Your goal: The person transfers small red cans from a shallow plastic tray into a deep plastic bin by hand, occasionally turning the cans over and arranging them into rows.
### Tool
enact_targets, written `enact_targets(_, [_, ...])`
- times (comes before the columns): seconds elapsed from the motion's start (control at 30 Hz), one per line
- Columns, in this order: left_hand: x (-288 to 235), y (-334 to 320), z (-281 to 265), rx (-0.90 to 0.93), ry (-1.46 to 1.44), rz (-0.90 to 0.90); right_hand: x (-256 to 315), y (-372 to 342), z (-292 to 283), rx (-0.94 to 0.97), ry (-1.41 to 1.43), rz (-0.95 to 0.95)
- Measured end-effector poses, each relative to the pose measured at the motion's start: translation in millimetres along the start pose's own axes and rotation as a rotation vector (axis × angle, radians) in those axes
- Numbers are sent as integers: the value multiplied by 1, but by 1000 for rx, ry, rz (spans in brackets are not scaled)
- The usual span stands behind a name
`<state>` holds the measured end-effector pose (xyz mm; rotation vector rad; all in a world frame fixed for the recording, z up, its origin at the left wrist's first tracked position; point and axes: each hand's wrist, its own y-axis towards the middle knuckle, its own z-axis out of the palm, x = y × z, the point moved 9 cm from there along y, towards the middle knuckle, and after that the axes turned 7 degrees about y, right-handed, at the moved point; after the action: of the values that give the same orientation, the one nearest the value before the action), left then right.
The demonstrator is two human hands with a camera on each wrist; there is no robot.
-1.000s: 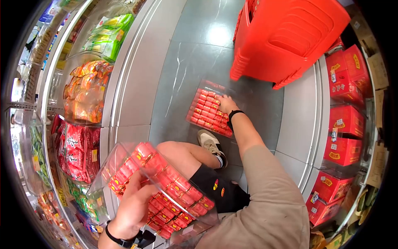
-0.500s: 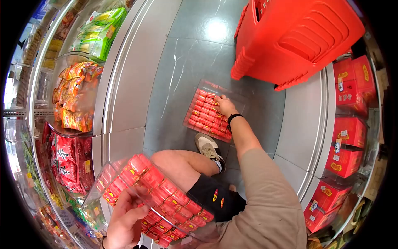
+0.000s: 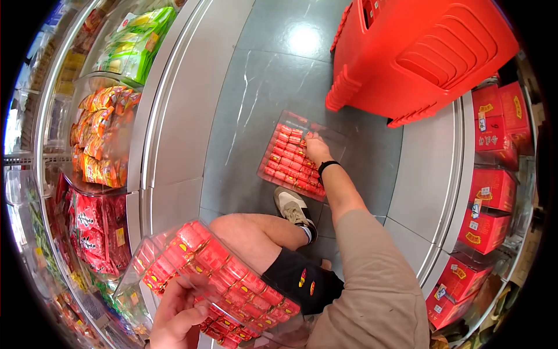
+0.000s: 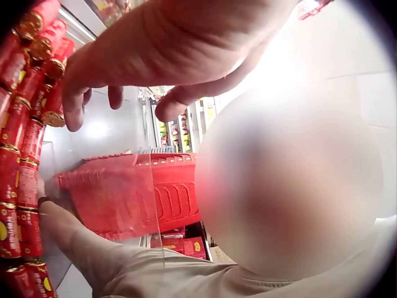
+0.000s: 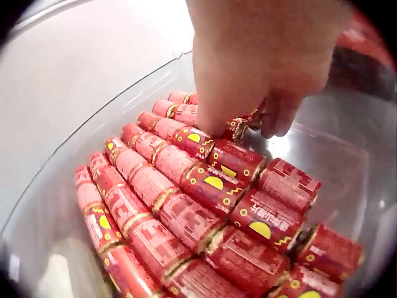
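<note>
A clear plastic bin [image 5: 338,162] stands on the floor, with rows of red-wrapped haw flake rolls [image 5: 186,217] in it. My right hand [image 3: 317,151] reaches down into this bin and pinches a haw flake roll [image 5: 237,128] at the end of the upper rows; the fingers hide most of it. A second clear bin [image 3: 129,278], also stacked with haw flake rolls [image 3: 232,278], tilts against my lap at the lower left. At its near side is my left hand [image 3: 179,317], fingers loosely bent over the wall. The left wrist view shows nothing between that thumb and fingers.
A stack of red plastic stools [image 3: 424,58] stands on the floor ahead to the right. Shelves with bagged snacks [image 3: 96,227] line the left side, red boxes [image 3: 494,186] the right. My shoe [image 3: 293,209] is right beside the floor bin.
My left hand has drawn back from over the rolls towards the near wall, and its bin sits slightly lower in view. My right hand stays in the floor bin, fingers shifting slightly.
</note>
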<state>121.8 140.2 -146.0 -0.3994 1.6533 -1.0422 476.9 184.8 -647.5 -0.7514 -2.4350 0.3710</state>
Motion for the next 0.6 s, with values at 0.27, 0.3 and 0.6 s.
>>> enact_targets(0.27, [-12,-10,7,-33,-41,-28,-9,-2,-12,-21,165,73])
enact_targets(0.3, [-13,-12,6,-17,-23,-16,-9,-7,-17,-32,174,98])
enact_targets(0.6, [-10,-12,-22,-38,-82,110,6,-50,-79,-105,755,-27])
